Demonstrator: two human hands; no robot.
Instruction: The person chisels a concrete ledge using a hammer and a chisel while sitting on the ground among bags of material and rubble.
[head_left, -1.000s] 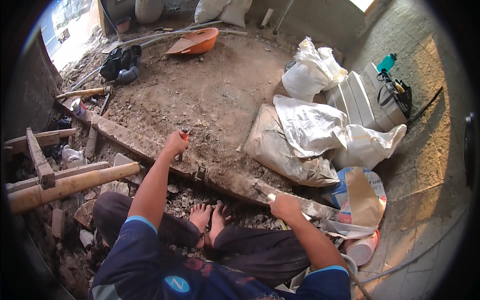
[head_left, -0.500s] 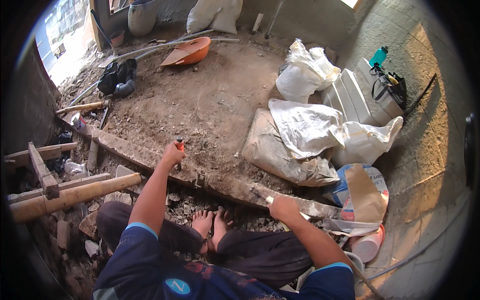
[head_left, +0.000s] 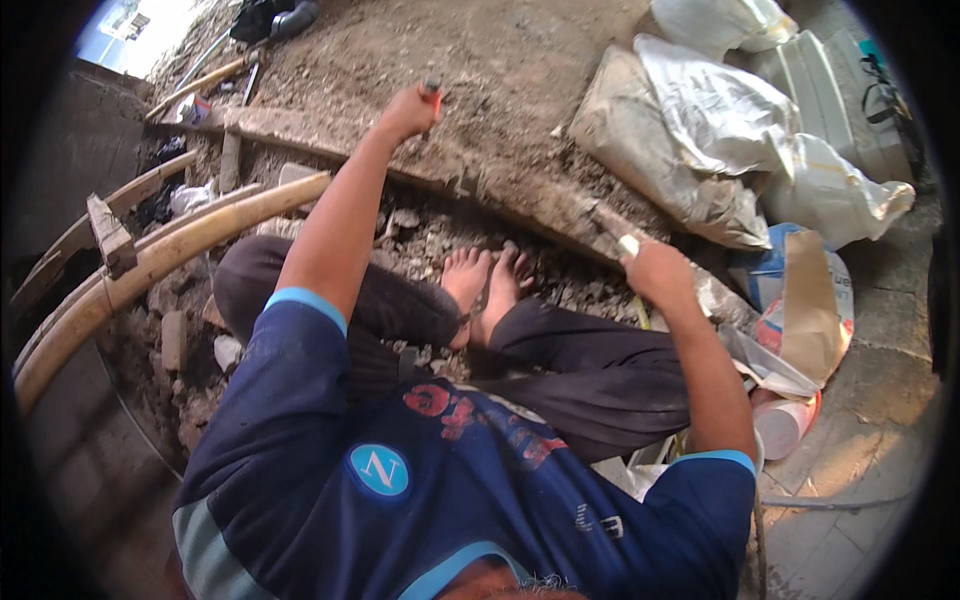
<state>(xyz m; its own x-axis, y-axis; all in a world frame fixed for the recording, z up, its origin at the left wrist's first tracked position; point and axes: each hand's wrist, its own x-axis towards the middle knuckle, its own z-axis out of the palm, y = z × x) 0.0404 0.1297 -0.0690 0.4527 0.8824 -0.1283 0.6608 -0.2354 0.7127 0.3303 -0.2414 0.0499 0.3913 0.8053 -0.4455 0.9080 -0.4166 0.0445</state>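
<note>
My left hand [head_left: 406,116] is closed around an orange-and-black handle [head_left: 433,97], held upright over the dirt behind the long concrete beam [head_left: 285,128]. Whatever lies below that grip is hidden. On the right, my right hand [head_left: 660,274] grips a tool with a pale handle [head_left: 628,244]. Its narrow dark end lies towards the dirt-covered top of the beam; whether it touches and what kind of tool it is, I cannot tell. Below the beam my bare feet rest on broken rubble [head_left: 415,225].
Bamboo poles [head_left: 215,232] and a wooden crosspiece [head_left: 108,237] stand at left. White sacks [head_left: 715,110] and a dusty sack [head_left: 640,140] lie at far right. Nearer are a torn paper sack [head_left: 812,300] and a pinkish-white bucket [head_left: 783,425]. Packed dirt [head_left: 490,60] stretches beyond the beam.
The view has tilted down and shifted, so the scene sits higher and more of my shirt shows. Both hands keep their grips, at nearly the same places by the beam.
</note>
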